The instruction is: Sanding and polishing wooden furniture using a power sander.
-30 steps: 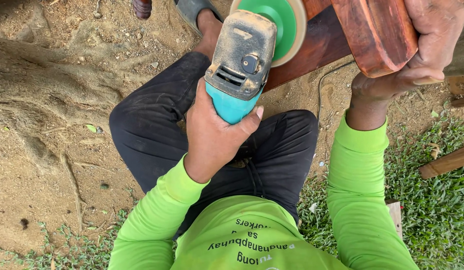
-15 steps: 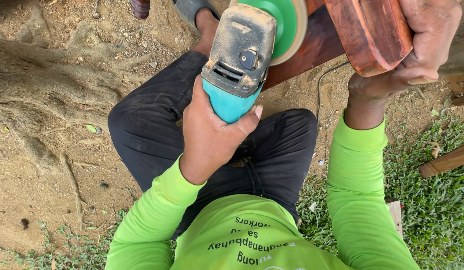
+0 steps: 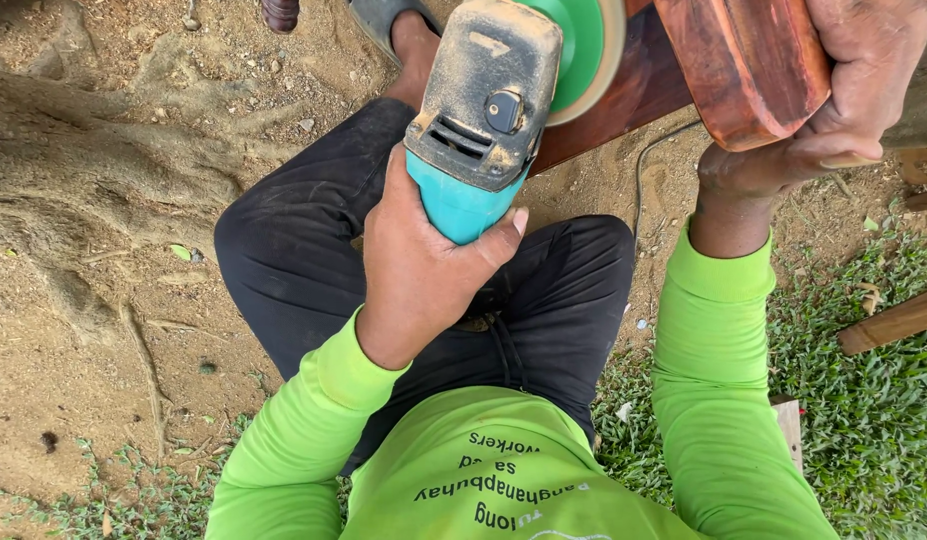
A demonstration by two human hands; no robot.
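While our left hand (image 3: 419, 265) wraps the teal plastic body of the dusty angle grinder (image 3: 481, 110), a dense, stiff tool, its green disc (image 3: 582, 45) lies against the reddish hardwood piece (image 3: 749, 70) just right of it, which our right hand (image 3: 844, 95) clamps: smooth, rigid, heavy-looking.

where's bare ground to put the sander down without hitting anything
Bare dirt lies beside the dark trouser leg, bordered by tree roots. Grass past the other sleeve is partly taken by a wood piece. Crowded up top: left hand on sander, right hand on red wood.
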